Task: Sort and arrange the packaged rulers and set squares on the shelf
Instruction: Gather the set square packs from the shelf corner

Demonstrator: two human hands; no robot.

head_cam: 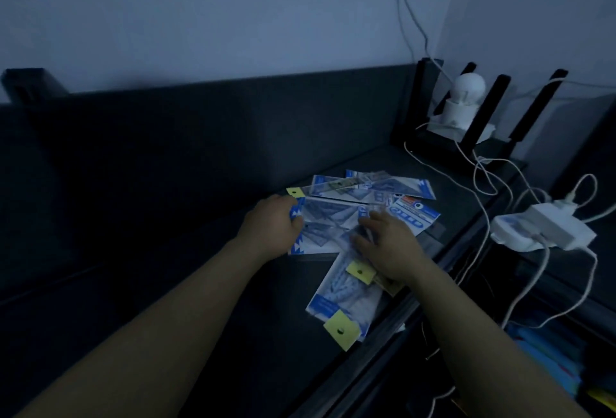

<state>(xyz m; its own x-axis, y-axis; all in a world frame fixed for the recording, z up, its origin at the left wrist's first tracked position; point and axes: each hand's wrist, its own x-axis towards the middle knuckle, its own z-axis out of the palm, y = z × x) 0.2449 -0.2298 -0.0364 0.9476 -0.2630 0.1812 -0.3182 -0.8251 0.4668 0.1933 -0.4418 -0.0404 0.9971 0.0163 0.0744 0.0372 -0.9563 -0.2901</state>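
Dark shelf (293, 351), pale wall (233, 17) behind, scattered ruler packets (336, 214)

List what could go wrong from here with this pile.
1. The left hand grips one set-square packet while the right hand presses on overlapping ones; pulling may drag the pile askew.
2. The yellow-tabbed packet lies near the front edge of the shelf and could slide off.
3. Dim light may cause mis-sorting of the similar blue packets.

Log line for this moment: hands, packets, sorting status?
left hand: grips blue packet by its edge | right hand: rests on overlapping packets | shelf: packets scattered, unsorted
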